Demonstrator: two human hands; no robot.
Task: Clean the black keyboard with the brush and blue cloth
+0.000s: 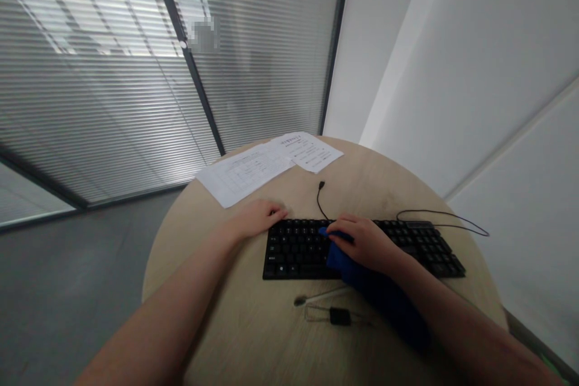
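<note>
A black keyboard (298, 250) lies flat on the round wooden table. My left hand (260, 217) is at its back left corner, fingers closed about the edge there. Over the middle of the keys is my right hand (362, 241), pinching a blue cloth (384, 298) pressed against them. The cloth trails down beneath my right forearm towards the table's near side. In front of the keyboard lie a thin light stick with a dark brush-like tip (300, 300) and a wire tool with a black middle piece (340, 316), perhaps a keycap puller.
Printed paper sheets (246, 172) lie at the table's far left edge. A short black cable with a plug (321, 184) stands behind the keyboard, and a cable loop (456, 217) reaches right. Past the table (380, 178) are a glass wall with blinds (266, 54) and a white wall.
</note>
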